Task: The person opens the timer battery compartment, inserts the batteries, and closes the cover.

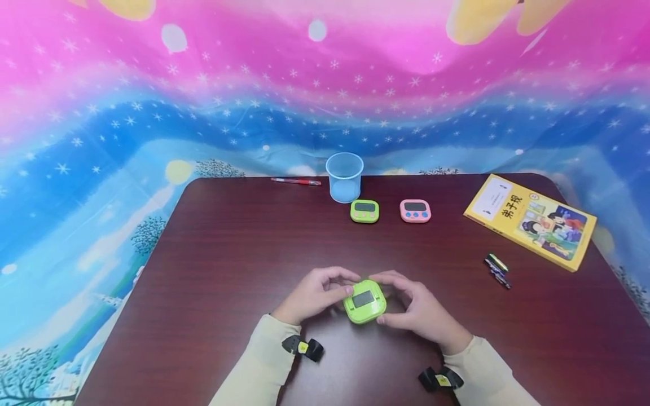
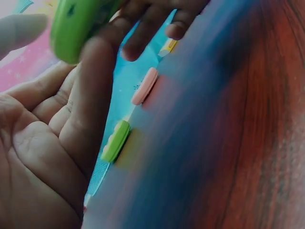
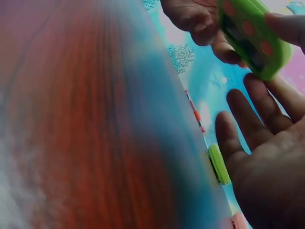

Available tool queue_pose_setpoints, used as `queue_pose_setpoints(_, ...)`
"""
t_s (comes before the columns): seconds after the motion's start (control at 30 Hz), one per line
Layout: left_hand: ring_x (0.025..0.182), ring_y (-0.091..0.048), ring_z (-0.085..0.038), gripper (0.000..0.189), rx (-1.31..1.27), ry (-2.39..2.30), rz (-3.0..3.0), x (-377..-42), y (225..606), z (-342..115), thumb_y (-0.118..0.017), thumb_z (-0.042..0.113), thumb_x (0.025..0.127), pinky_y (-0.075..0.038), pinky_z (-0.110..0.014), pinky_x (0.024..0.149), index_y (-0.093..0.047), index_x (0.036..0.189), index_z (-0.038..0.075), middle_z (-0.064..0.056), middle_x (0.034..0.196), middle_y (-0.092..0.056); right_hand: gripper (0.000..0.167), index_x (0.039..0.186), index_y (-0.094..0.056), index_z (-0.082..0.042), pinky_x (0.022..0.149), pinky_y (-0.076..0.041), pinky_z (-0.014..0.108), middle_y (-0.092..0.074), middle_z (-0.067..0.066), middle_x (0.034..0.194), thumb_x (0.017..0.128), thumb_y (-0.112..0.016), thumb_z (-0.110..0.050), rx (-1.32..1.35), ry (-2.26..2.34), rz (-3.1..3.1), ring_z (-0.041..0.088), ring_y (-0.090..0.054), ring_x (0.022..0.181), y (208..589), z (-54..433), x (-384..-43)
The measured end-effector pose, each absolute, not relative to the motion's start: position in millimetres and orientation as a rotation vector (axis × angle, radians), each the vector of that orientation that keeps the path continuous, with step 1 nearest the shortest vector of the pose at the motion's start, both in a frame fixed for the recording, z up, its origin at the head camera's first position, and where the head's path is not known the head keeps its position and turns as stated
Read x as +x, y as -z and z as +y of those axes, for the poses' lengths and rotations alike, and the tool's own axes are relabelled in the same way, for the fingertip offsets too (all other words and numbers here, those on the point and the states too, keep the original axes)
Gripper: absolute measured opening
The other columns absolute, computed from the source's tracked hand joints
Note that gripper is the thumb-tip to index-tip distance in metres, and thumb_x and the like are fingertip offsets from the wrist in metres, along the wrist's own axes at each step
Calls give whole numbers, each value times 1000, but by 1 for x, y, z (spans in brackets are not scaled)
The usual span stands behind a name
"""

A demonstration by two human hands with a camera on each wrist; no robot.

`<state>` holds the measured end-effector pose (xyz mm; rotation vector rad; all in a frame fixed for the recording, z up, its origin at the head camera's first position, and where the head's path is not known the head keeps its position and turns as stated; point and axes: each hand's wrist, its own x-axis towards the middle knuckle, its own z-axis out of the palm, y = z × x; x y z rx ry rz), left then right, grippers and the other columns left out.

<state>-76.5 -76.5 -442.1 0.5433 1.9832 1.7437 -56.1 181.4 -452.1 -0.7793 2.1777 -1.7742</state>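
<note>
A green digital timer [image 1: 365, 309] is held between both hands above the near middle of the table. Its face with pink buttons shows in the right wrist view; the head view looks onto a side with a dark rectangle. My left hand [image 1: 319, 294] pinches its left edge between thumb and forefinger. From the other side, my right hand [image 1: 420, 309] grips the timer with thumb and fingertips, its other fingers spread in the right wrist view. Beyond the hands lie a second green timer [image 1: 364, 211] and a pink timer [image 1: 415, 211], screens up.
A clear blue cup [image 1: 345, 179] stands at the back edge, beside a red pen [image 1: 296, 181]. To the right lie a yellow book [image 1: 533, 221] and some small batteries [image 1: 497, 270] on the dark wood table [image 1: 228, 248]. A patterned cloth [image 1: 304, 90] hangs behind.
</note>
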Motion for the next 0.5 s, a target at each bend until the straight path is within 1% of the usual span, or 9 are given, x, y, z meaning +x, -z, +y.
queue_pose_setpoints(0.07, 77, -69, -17, 26, 516, -1711, 1981, -77, 443, -76, -70, 15, 95, -63, -41, 67, -70, 120, 7, -6, 100, -74, 62, 136, -60, -15, 100, -50, 24, -61, 3, 131, 80, -84, -7, -782, 1757, 2136, 26, -63, 112, 454, 182, -56)
queue_pose_setpoints(0.13, 72, -68, -18, 24, 494, -1671, 1984, -77, 444, -76, -73, 15, 93, -62, -41, 63, -72, 115, 9, -5, 95, -74, 63, 137, -59, -12, 102, -49, 24, -60, 3, 133, 80, -83, -6, -774, 1731, 2107, 24, -61, 116, 456, 184, -57)
queue_pose_setpoints(0.2, 70, -69, -17, 24, 471, -1641, 1970, -78, 445, -75, -75, 14, 91, -62, -39, 62, -72, 114, 9, -4, 93, -74, 64, 138, -58, -9, 105, -47, 25, -60, 3, 133, 79, -82, -5, -776, 1712, 2090, 22, -60, 119, 457, 185, -57)
queue_pose_setpoints(0.3, 68, -69, -18, 27, 438, -1626, 1935, -77, 445, -75, -76, 12, 90, -63, -38, 62, -71, 115, 5, -5, 93, -74, 66, 140, -56, -4, 107, -46, 26, -60, 4, 134, 79, -82, -3, -789, 1703, 2061, 20, -58, 122, 459, 186, -58)
queue_pose_setpoints(0.5, 66, -70, -20, 28, 406, -1650, 1903, -76, 445, -75, -76, 10, 90, -63, -40, 63, -72, 116, 2, -8, 93, -74, 65, 140, -57, -10, 104, -48, 25, -60, 4, 134, 80, -81, -3, -779, 1702, 2054, 22, -58, 122, 459, 186, -58)
